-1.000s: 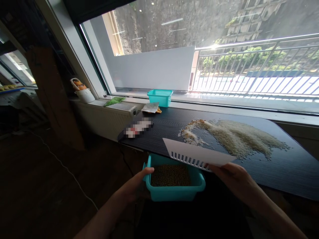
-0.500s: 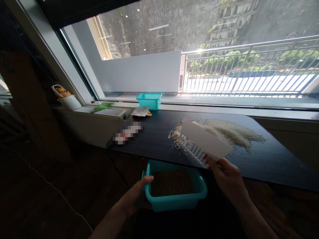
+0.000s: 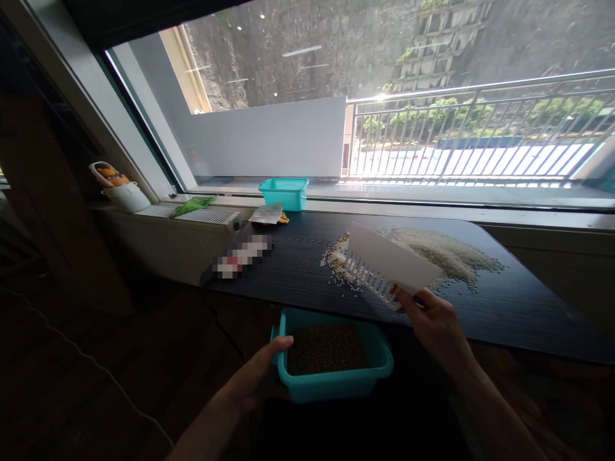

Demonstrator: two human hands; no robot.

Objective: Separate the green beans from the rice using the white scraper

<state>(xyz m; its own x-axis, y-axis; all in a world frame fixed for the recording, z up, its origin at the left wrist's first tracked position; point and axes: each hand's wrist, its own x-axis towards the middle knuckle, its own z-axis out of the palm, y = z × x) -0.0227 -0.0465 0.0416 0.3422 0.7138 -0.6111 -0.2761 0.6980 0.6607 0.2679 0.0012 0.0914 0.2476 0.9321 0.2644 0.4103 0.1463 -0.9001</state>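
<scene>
My left hand (image 3: 262, 374) grips the left end of a teal plastic tub (image 3: 336, 384) filled with brown beans (image 3: 327, 349), held just below the front edge of a black ribbed tabletop (image 3: 298, 269). A white slotted scraper card (image 3: 387, 266) is pinched in my right hand (image 3: 435, 323), with its toothed edge tilted down over the left end of a spread of white rice (image 3: 442, 253). Some brown beans are mixed into the grains (image 3: 339, 256) at that end.
A second teal tub (image 3: 284, 192) stands on the window sill at the back, with a small packet (image 3: 269, 214) beside it. A white radiator (image 3: 192, 237) and a white pot (image 3: 122, 192) lie to the left. A cable (image 3: 81, 368) crosses the dark floor.
My right hand has carried the scraper from above the tub up and back onto the table, over the left end of the rice. The left hand has kept hold of the tub.
</scene>
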